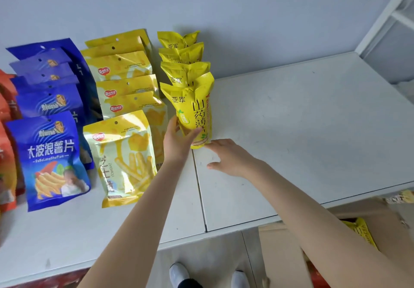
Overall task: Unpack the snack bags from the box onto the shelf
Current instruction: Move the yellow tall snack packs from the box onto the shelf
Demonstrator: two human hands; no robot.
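Smooth pale grey shelf of two panels against a plain grey wall. Left hand curled round the front glossy yellow foil snack bag, upright. Right hand spread flat, empty, fingertips just beside the bag's base. Brown cardboard box below.

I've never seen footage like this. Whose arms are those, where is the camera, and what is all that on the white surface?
There is no machine here: a person wears a camera on the head, looking down at their own bare arms. The white shelf carries rows of standing snack bags: blue bags, pale yellow bags and bright yellow bags. The left hand steadies the front bright yellow bag; the right hand is open beside its base. Lower right, a cardboard box holds more.
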